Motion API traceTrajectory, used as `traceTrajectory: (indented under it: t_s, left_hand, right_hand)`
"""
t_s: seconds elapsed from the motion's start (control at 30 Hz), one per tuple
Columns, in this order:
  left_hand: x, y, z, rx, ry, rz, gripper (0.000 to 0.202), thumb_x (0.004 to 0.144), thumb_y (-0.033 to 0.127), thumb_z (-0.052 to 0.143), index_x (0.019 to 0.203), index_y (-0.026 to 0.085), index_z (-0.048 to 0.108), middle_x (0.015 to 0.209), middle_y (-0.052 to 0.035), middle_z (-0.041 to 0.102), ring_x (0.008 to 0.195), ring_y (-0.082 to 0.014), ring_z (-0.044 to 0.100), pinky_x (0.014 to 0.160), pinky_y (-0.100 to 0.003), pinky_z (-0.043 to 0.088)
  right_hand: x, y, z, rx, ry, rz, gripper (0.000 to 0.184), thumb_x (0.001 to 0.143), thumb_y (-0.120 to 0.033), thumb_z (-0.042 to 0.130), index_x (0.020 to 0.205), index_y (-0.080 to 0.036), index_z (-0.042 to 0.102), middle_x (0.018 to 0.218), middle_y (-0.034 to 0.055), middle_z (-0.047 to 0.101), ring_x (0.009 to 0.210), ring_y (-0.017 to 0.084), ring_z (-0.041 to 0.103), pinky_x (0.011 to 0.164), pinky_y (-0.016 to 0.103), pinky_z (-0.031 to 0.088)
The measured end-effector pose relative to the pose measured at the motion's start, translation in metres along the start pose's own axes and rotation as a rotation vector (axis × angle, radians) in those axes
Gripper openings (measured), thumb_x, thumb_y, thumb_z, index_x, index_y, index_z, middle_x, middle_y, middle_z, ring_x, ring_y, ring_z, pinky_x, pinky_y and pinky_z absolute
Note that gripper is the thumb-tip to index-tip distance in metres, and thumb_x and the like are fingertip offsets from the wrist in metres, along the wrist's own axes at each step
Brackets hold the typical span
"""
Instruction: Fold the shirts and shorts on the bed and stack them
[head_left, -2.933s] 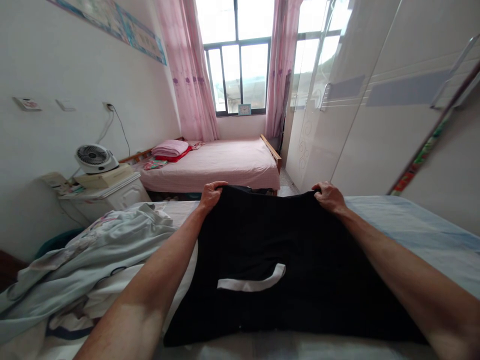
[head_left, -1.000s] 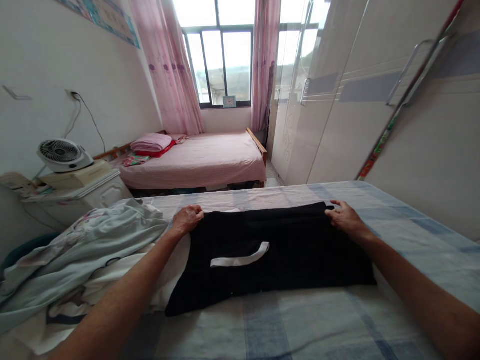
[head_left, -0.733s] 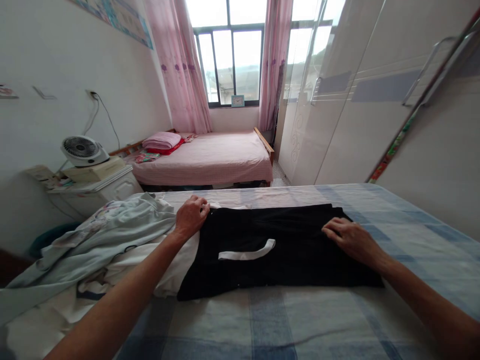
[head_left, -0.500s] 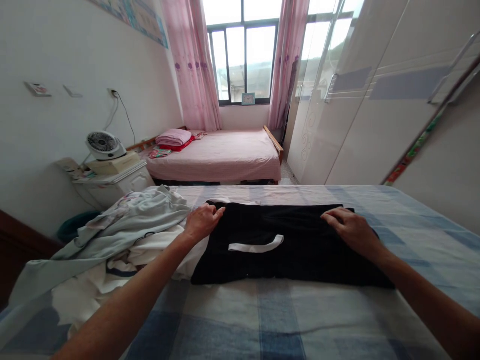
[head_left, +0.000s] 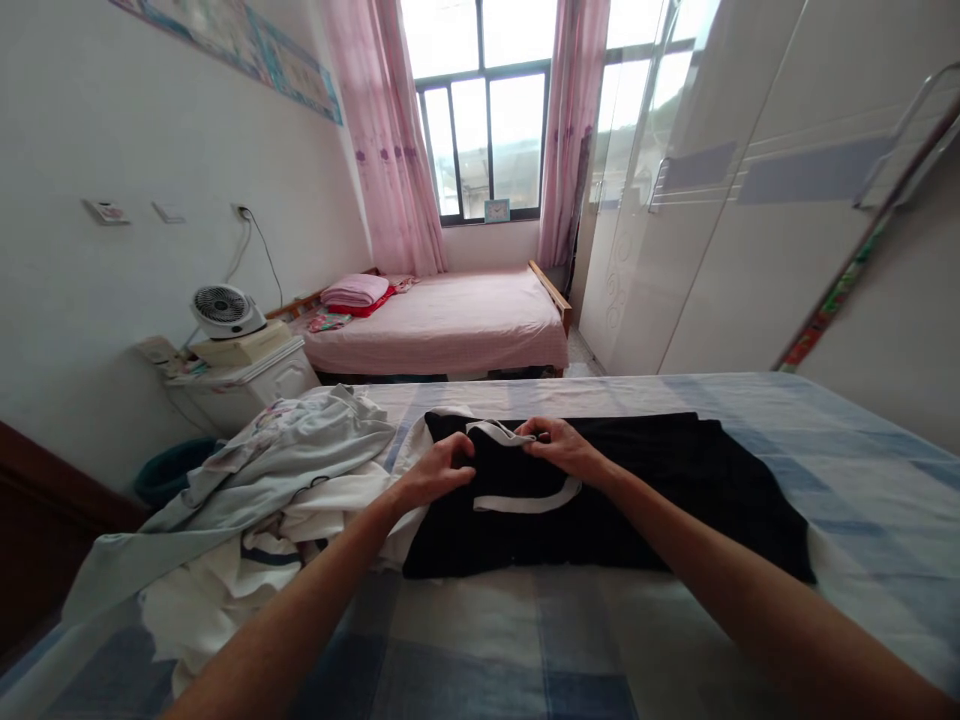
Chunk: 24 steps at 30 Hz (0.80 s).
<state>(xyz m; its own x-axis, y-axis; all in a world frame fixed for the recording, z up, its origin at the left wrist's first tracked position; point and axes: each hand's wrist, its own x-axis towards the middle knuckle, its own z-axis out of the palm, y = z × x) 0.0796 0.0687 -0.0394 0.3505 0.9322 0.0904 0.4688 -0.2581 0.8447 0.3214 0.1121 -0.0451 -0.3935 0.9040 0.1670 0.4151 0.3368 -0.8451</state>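
My left hand (head_left: 439,470) and right hand (head_left: 561,447) sit close together, fingers pinching the white-trimmed edge (head_left: 491,431) of the black garment (head_left: 675,490). It's spread flat on the checked bed (head_left: 525,640), so that edge lifts cleanly; the clothes pile (head_left: 300,470) lies just left.

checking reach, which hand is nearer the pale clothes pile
Left. The left hand grips the black garment beside the pale clothes pile; the right hand is farther right on it.

Pink bed (head_left: 450,330) below bright window (head_left: 487,140)
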Motion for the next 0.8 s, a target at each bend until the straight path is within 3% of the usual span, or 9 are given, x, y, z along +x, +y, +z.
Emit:
traceTrajectory:
  t_s: [0.1,0.17,0.23,0.33,0.43,0.57,0.67,0.73,0.8]
  left_hand:
    - [0.002,0.003,0.002,-0.279,0.125,-0.216,0.062,0.071,0.039,0.067,0.125,0.016,0.044,0.102,-0.0087,0.061,0.090,-0.0186,0.059,0.066,-0.026,0.046]
    - [0.006,0.006,0.004,-0.390,0.206,-0.292,0.072,0.071,0.041,0.068,0.132,0.016,0.039,0.101,-0.0083,0.061,0.084,-0.0163,0.060,0.062,-0.024,0.045]
    - [0.009,0.009,0.005,-0.462,0.248,-0.276,0.070,0.069,0.037,0.071,0.131,0.018,0.043,0.093,-0.0046,0.061,0.075,-0.0131,0.060,0.061,-0.023,0.045]
    - [0.015,0.011,0.004,-0.506,0.298,-0.109,0.065,0.070,0.032,0.068,0.130,0.022,0.046,0.088,-0.0005,0.061,0.072,-0.0114,0.059,0.064,-0.023,0.047]
    - [0.019,0.009,0.004,-0.274,0.379,-0.082,0.052,0.077,0.027,0.059,0.127,0.020,0.049,0.088,-0.0022,0.061,0.076,-0.0144,0.061,0.068,-0.026,0.050]
    - [0.022,0.008,0.010,0.418,0.428,-0.183,0.046,0.077,0.018,0.054,0.122,0.011,0.055,0.107,-0.0134,0.060,0.098,-0.0259,0.060,0.087,-0.038,0.048]
    - [0.024,0.012,0.014,0.684,0.442,0.052,0.042,0.084,0.019,0.046,0.125,0.017,0.054,0.132,-0.0120,0.050,0.121,-0.0260,0.049,0.103,-0.038,0.039]
    - [0.027,0.013,0.016,0.749,0.335,0.218,0.038,0.088,0.024,0.043,0.124,0.022,0.056,0.141,-0.0069,0.044,0.131,-0.0236,0.039,0.110,-0.037,0.031]
    - [0.030,0.007,0.018,0.800,0.206,0.281,0.039,0.090,0.034,0.043,0.126,0.025,0.056,0.147,-0.0041,0.039,0.138,-0.0249,0.029,0.113,-0.041,0.024]
  right_hand:
    - [-0.014,-0.005,0.002,0.037,-0.084,-0.103,0.015,0.073,-0.024,0.058,0.086,-0.018,0.062,0.085,-0.0009,0.065,0.072,0.011,0.055,0.068,0.024,0.043]
    - [-0.020,-0.007,0.001,0.033,-0.092,-0.127,0.014,0.074,-0.025,0.057,0.086,-0.019,0.061,0.082,-0.0011,0.063,0.071,0.012,0.054,0.068,0.025,0.043]
    - [-0.020,-0.008,0.000,0.028,-0.031,-0.126,0.012,0.076,-0.027,0.057,0.083,-0.019,0.059,0.078,-0.0017,0.061,0.070,0.012,0.053,0.067,0.025,0.042]
    - [-0.013,-0.006,0.001,0.033,0.159,-0.035,0.015,0.079,-0.035,0.053,0.082,-0.020,0.053,0.067,-0.0039,0.056,0.061,0.011,0.050,0.060,0.024,0.040]
    - [-0.007,-0.003,0.005,-0.008,0.278,0.113,0.016,0.080,-0.035,0.052,0.088,-0.021,0.053,0.066,-0.0034,0.058,0.059,0.012,0.053,0.059,0.025,0.040]
    - [-0.009,-0.004,0.003,-0.268,0.213,0.147,0.018,0.078,-0.024,0.054,0.096,-0.022,0.058,0.079,0.0009,0.068,0.072,0.016,0.061,0.068,0.028,0.044]
    - [-0.018,0.000,-0.015,-0.457,0.250,0.051,0.024,0.084,-0.027,0.049,0.106,-0.023,0.059,0.101,0.0042,0.068,0.091,0.018,0.063,0.079,0.030,0.045]
    - [-0.026,0.012,-0.037,-0.598,0.273,-0.025,0.035,0.088,-0.033,0.045,0.119,-0.022,0.056,0.124,0.0073,0.060,0.113,0.020,0.055,0.092,0.033,0.041]
    - [-0.037,0.034,-0.064,-0.786,0.269,-0.030,0.045,0.090,-0.039,0.042,0.131,-0.022,0.050,0.143,0.0083,0.044,0.132,0.023,0.038,0.105,0.040,0.031]
